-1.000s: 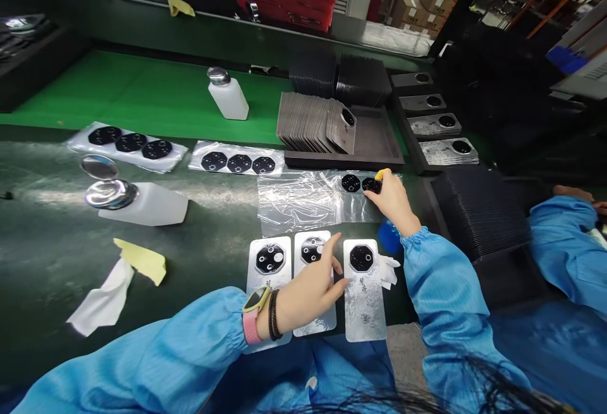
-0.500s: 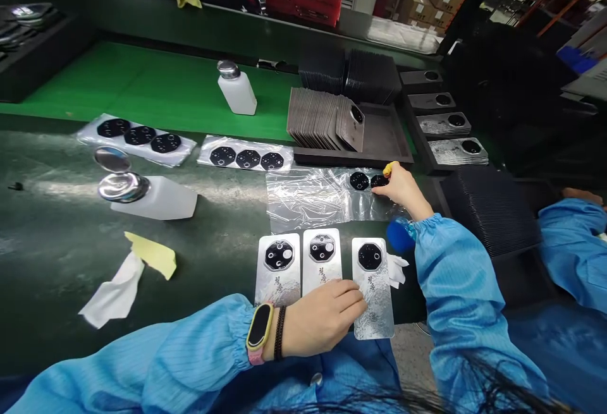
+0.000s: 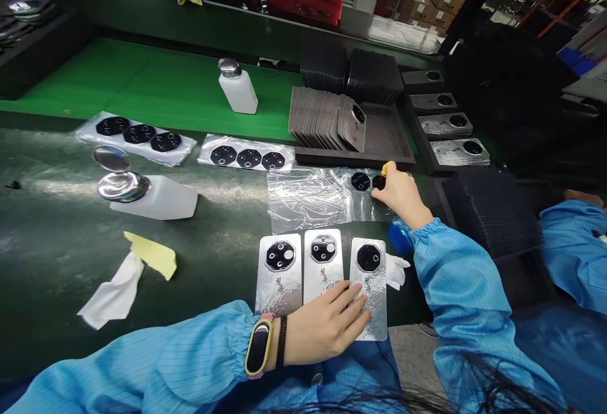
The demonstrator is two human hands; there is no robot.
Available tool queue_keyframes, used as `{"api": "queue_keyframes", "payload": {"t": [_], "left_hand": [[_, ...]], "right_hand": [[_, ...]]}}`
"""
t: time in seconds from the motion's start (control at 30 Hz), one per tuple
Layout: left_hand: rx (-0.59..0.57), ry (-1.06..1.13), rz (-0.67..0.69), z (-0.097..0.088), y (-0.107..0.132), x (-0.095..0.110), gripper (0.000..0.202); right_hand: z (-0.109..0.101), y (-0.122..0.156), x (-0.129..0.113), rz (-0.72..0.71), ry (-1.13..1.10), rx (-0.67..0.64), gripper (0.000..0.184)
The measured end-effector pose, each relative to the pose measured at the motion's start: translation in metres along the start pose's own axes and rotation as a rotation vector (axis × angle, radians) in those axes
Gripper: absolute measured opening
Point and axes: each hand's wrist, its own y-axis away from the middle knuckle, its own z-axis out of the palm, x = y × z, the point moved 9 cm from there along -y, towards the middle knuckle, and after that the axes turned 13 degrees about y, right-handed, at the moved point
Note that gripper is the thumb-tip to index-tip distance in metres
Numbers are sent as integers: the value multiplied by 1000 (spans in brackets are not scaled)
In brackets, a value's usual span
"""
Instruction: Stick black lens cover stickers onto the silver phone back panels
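My left hand (image 3: 327, 322) lies with fingers spread over the right-hand silver phone back panel (image 3: 374, 294), fingertips on its surface. That panel has a black octagonal camera area with one ring. Beside it are a middle silver panel (image 3: 315, 278) and a left silver panel (image 3: 279, 287), each showing several lens rings and a white dot. Farther back, my right hand (image 3: 398, 196), a yellow cover on one finger, pinches a black octagonal camera sticker (image 3: 378, 182) at the right of a clear plastic sheet (image 3: 308, 196). Another black octagonal sticker (image 3: 360, 181) lies just left of it.
Two strips of black octagons (image 3: 249, 158) lie at the back. White bottles stand left (image 3: 156, 198) and behind (image 3: 239, 93). A tray (image 3: 386, 136) holds grey panels. A blue cap (image 3: 399, 237) and white tissue (image 3: 396, 270) sit near my right sleeve; a co-worker's sleeve (image 3: 573, 243) is at right.
My left hand's fingers have spread out over the right-hand panel, which has shifted slightly left and straightened. My right hand stays at the black sticker with little movement.
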Motion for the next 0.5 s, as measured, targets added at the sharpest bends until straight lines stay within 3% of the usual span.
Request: {"api": "queue_keyframes", "payload": {"t": [0.3,0.5], "left_hand": [[17,68,-24,4,5,-3,26],[1,403,-195,-8,-2,-22,25]], "right_hand": [[-4,-3,20,92,-353,-95,33],[-9,4,24,67,-578,-46,33]]}}
